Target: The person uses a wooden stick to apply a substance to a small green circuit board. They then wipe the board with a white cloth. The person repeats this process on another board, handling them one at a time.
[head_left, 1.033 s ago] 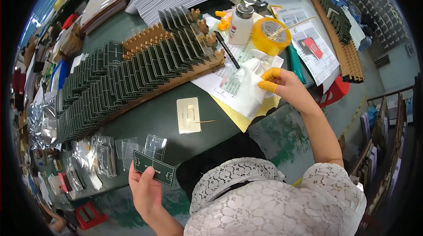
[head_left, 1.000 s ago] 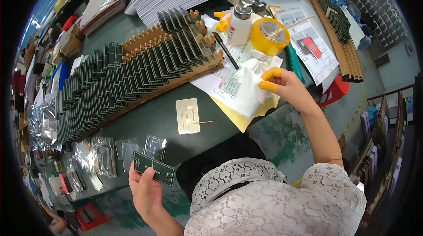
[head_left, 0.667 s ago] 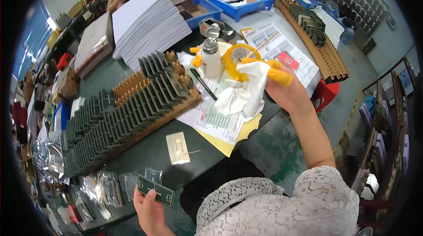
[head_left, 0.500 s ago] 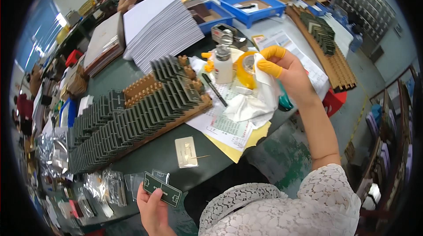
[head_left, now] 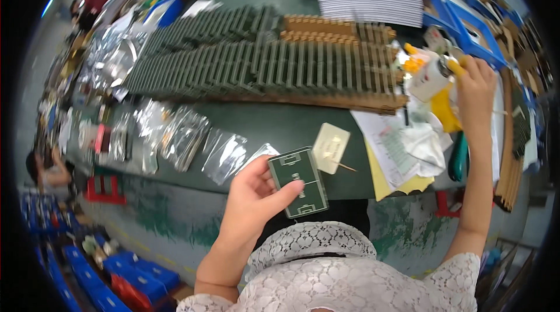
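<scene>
Near table edge, I am pinching green circuit board (head_left: 298, 182) in left hand (head_left: 252, 204); right hand (head_left: 475, 87) gripping white bottle (head_left: 429, 77), keeping it upright seems wise.

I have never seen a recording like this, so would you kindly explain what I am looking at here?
This is one round, bent view from a camera worn on a person's head, looking down at their own bare hands; no machine is involved. The left hand holds a small green circuit board near the body. The right hand, with yellow finger covers, reaches out to a white bottle. On the green table stand long racks of green boards, with clear plastic bags, a small cream card, printed papers and a crumpled cloth.
</scene>
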Motion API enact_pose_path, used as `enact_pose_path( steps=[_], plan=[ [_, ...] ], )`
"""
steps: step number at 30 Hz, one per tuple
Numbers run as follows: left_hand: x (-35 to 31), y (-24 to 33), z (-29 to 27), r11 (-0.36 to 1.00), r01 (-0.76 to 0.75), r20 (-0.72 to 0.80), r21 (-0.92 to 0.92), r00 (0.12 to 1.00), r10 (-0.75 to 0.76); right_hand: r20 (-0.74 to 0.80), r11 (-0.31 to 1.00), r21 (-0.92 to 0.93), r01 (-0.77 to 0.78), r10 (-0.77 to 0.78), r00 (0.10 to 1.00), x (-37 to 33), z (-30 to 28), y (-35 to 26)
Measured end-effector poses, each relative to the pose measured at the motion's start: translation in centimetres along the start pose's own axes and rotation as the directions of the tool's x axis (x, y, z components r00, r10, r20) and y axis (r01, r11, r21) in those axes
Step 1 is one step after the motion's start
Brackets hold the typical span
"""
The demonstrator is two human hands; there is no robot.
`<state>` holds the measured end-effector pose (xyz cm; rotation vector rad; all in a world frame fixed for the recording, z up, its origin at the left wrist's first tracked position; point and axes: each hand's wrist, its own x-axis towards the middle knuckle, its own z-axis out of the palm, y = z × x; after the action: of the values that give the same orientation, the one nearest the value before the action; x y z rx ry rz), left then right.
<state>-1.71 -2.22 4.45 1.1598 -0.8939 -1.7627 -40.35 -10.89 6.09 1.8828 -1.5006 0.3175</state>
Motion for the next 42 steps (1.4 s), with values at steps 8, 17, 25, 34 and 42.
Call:
enact_pose_path(
  steps=[8, 17, 25, 34, 42],
  plan=[
    [-0.9, -0.2, -0.7, 1.000, -0.012, 0.043, -0.025, 0.999, 0.013, 0.009, 0.995, -0.091, 0.049, -0.048, 0.999, -0.1, 0.3, -0.5],
    [-0.8, -0.2, 0.3, 0.998, -0.058, -0.006, -0.001, 0.998, 0.058, 0.229, 0.512, 0.746, -0.426, 0.404, 0.886, -0.3, -1.9, 2.0],
    [-0.8, 0.0, 0.9, 0.999, 0.035, 0.109, 0.008, 0.993, -0.036, 0.650, -0.518, 0.697, -0.496, 0.164, 0.742, -1.1, -4.0, -0.9],
    [-0.9, 0.5, 1.7, 0.987, 0.158, 0.317, -0.025, 0.938, -0.142, -0.192, 0.779, 0.552, 0.295, -0.226, 0.955, -1.6, -8.5, -9.1],
    [-1.2, 0.2, 1.7, 0.975, 0.219, 0.297, -0.042, 0.934, -0.197, -0.331, 0.707, 0.534, 0.464, -0.330, 0.884, -2.3, -8.9, -12.3]
  ],
)
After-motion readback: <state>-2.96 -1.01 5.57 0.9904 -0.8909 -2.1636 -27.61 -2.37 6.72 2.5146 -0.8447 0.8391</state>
